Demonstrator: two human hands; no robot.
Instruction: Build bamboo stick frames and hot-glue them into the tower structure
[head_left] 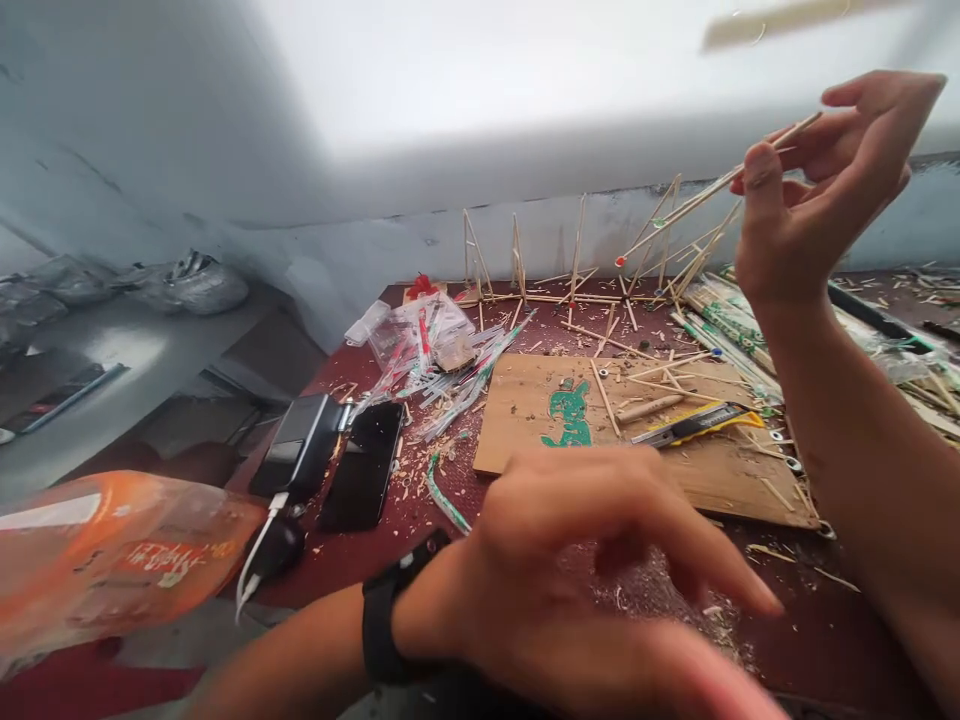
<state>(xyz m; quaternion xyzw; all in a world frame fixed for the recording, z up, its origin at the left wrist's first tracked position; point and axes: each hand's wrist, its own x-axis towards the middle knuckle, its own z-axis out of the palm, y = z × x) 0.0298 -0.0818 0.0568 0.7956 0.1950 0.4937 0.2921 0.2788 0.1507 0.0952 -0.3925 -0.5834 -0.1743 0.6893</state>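
Observation:
My right hand (821, 185) is raised at the upper right, its fingers pinching a long thin bamboo stick (697, 200) with a red tip and a small green mark. The stick slants down to the left above the table. My left hand (592, 560), with a black watch on its wrist, hovers low over the dark red table (780, 640), fingers loosely spread and holding nothing. Under it lies fine sawdust. Just beyond it a wooden board (525, 410) with a green painted figure carries a yellow utility knife (697, 424) and loose sticks.
A frame of upright sticks (570, 270) stands at the table's far edge by the wall. A plastic bag of pens (420, 345), a black phone (364, 465), a power bank with white cable (300, 445) and an orange bag (112, 555) lie left.

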